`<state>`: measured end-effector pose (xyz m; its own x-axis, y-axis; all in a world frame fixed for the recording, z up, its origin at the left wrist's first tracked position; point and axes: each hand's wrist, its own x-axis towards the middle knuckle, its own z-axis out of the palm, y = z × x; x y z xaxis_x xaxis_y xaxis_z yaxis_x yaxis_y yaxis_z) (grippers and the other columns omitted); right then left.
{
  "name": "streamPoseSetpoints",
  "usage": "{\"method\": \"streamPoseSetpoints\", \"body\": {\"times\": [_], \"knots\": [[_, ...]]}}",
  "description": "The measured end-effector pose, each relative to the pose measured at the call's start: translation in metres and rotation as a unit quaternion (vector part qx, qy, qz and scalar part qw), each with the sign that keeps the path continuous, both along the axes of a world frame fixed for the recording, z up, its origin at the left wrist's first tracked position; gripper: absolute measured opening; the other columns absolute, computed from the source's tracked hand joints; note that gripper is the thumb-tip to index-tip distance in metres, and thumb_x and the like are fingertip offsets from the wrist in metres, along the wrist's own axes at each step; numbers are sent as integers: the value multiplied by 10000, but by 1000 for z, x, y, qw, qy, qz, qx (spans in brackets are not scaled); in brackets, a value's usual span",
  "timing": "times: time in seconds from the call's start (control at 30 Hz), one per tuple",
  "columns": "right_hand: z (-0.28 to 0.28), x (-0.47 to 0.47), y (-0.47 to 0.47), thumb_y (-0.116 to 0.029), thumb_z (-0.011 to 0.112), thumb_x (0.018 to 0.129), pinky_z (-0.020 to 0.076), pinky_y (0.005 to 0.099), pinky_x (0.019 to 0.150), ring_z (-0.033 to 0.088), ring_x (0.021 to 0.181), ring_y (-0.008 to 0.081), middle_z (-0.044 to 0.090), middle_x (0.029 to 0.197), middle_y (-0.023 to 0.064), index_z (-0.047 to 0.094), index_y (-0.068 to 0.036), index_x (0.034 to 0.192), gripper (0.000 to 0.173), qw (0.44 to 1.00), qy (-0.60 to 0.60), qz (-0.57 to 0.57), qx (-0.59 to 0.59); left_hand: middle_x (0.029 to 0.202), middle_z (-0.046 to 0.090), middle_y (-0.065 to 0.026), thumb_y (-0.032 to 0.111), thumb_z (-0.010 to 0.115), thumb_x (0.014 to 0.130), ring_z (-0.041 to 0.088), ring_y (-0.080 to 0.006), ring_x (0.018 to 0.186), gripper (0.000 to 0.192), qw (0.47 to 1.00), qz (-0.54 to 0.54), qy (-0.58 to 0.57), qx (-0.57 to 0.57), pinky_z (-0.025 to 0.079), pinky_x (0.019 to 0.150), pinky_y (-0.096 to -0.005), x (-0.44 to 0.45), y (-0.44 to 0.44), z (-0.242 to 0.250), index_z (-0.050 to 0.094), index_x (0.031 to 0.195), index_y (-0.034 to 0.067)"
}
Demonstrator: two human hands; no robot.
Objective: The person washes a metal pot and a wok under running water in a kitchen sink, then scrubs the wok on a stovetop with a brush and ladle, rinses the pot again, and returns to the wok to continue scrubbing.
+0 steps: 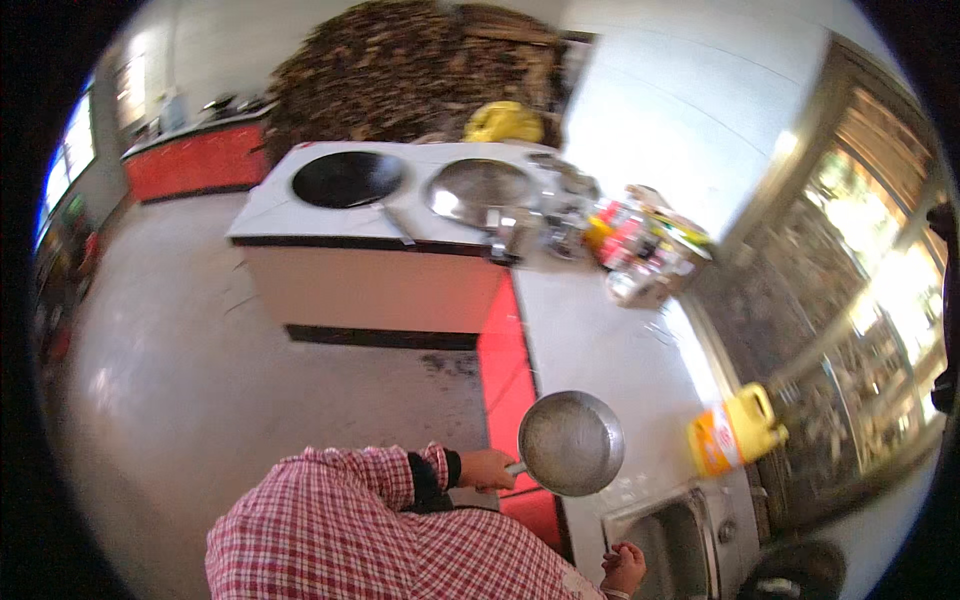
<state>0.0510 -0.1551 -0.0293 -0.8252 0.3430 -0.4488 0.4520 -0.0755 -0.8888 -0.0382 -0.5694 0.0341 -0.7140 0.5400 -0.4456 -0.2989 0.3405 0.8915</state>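
Observation:
My left hand (487, 470) is closed around the short handle of a round metal pan (571, 442), which is held over the edge of the grey counter (577, 337). Its inside faces up and shows no contents. My right hand (623, 568) hovers by the near left rim of a metal sink (671, 547), fingers curled, with nothing visible in it. To the right of the pan, a yellow plastic jug (735, 431) with an orange and white label stands near the window.
Ahead, a white-topped stove (262, 214) holds two large woks (347, 180), with metal pots (514, 232) at its right. A box of coloured packages (652, 255) is by the wall. Stacked firewood (420, 75) rises behind. A red-fronted counter (199, 161) stands far left.

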Motion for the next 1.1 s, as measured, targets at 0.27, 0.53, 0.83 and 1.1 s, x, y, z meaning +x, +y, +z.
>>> {"method": "streamPoseSetpoints", "body": {"times": [0.27,0.53,0.83,1.1], "knots": [[7,-171,-244,-116,559,902,512,302,563,621,627,167,649,812,107,611,30,960,165,923,203,275,174,625,518,-35,272,632,893,474,-121,518,265,956,282,-33,-79,404,482,-305,24,-230,30,574,886,14],[9,-360,-473,-116,534,936,477,251,561,596,622,121,636,782,67,590,13,941,141,866,186,461,51,617,487,-12,177,618,895,475,-107,522,208,855,515,-55,-9,370,457,-275,1,-400,-1,567,757,30],[-30,-541,-764,-102,576,835,510,478,760,623,897,385,647,1001,183,579,-33,1047,223,643,422,516,377,617,519,-22,178,621,866,488,-115,498,199,779,620,-91,-10,371,440,-283,-80,-552,27,553,753,29],[-43,-564,-863,-145,593,789,499,465,832,577,990,398,582,1032,215,508,48,1070,351,579,251,537,560,586,493,-23,209,603,877,480,-123,492,252,818,573,-47,-34,369,452,-284,-154,-722,11,545,716,24]]}}
